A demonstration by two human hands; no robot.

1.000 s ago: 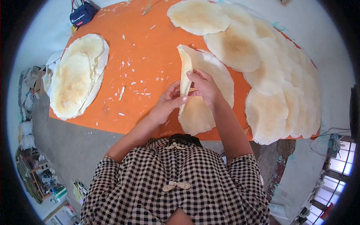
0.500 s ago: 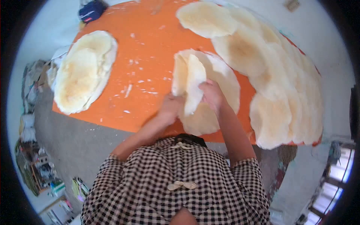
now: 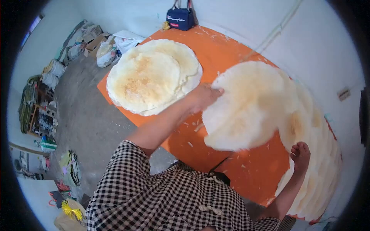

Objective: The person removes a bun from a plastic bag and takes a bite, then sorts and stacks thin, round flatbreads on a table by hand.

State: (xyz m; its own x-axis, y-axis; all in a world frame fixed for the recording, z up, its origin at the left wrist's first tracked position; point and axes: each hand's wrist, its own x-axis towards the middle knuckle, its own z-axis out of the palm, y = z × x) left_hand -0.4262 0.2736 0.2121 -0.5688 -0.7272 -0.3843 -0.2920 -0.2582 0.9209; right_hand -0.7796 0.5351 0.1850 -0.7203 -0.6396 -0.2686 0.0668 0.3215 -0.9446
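Observation:
My left hand [image 3: 206, 97] grips the left edge of a large, pale round sheet [image 3: 243, 107] with light brown patches, which hangs over the orange table [image 3: 185, 146]. To the left of that hand lies a stack of similar round sheets [image 3: 150, 81]. My right hand [image 3: 300, 154] is closed, with its fingers curled, close to the overlapping sheets [image 3: 308, 173] along the table's right side. Whether anything is between its fingers is too small to tell.
A dark blue bag [image 3: 180, 18] stands at the table's far edge by the wall. White bags [image 3: 106, 54] and an open cardboard box [image 3: 94, 45] are on the floor beyond the stack. Small pale scraps lie on the table.
The view has turned left. The folded sheet between both hands is now spread out and held by my left hand at its edge. My right hand has come off it and moved right.

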